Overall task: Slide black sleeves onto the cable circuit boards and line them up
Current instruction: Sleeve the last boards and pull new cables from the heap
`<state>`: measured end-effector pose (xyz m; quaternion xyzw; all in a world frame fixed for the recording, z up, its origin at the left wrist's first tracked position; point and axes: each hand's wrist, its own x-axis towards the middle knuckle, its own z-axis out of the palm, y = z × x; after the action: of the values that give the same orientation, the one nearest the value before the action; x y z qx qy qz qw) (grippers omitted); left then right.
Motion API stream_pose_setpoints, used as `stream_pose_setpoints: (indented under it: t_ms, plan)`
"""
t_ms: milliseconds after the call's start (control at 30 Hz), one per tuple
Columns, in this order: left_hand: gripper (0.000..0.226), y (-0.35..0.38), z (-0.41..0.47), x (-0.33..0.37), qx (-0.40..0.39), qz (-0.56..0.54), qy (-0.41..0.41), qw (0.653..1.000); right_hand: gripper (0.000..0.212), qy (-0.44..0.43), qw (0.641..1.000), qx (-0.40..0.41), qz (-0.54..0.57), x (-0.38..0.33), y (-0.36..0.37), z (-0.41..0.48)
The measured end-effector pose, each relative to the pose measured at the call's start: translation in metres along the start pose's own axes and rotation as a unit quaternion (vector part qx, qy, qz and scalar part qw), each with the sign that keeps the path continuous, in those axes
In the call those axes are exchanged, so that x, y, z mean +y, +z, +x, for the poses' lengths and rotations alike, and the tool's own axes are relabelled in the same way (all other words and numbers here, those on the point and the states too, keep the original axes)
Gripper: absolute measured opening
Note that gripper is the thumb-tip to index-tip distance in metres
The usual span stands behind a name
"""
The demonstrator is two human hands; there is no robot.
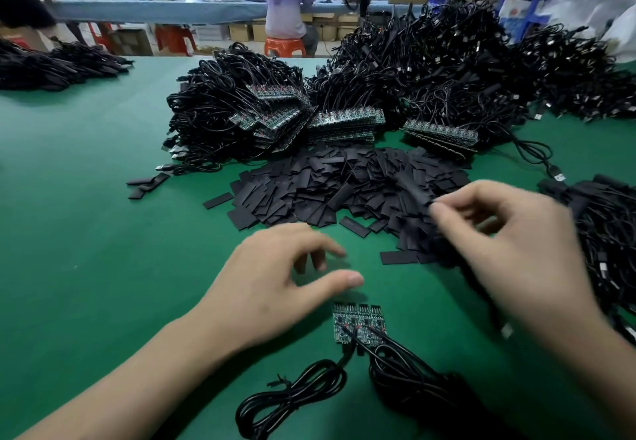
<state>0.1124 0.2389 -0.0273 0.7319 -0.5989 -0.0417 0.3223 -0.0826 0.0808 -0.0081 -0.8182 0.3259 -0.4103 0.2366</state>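
Observation:
A heap of flat black sleeves (344,185) lies in the middle of the green table. My right hand (509,247) is at the heap's right edge and pinches a black sleeve (418,195) between thumb and fingertips; motion blur hides the grip's detail. My left hand (275,277) hovers with relaxed fingers just above a short row of bare circuit boards (358,324) near the front edge and holds nothing. The boards lie side by side with their coiled black cables (344,391) trailing toward me.
Stacks of boards with cables (344,123) are piled behind the sleeves. More cable bundles lie at the right (609,233) and far left (51,64). A few stray sleeves (148,185) lie left of the heap. A person sits at a bench behind.

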Motion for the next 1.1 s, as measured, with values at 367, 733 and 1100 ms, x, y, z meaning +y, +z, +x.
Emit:
stream_pose_setpoints:
  t_ms: [367, 733, 1100]
  plan:
    - [0.022, 0.002, -0.003, 0.005, -0.132, -0.217, -0.086, 0.963, 0.026, -0.007, 0.978, -0.031, -0.206, 0.027, -0.024, 0.024]
    - [0.027, 0.013, -0.002, 0.006, -0.066, -0.376, -0.127, 0.916, 0.027, 0.037, 0.903, -0.375, 0.205, -0.008, 0.021, -0.019]
    - [0.010, 0.012, -0.003, 0.009, -0.081, -0.469, -0.143, 0.868, 0.015, 0.157, 0.844, -0.385, 0.338, -0.009, 0.028, -0.021]
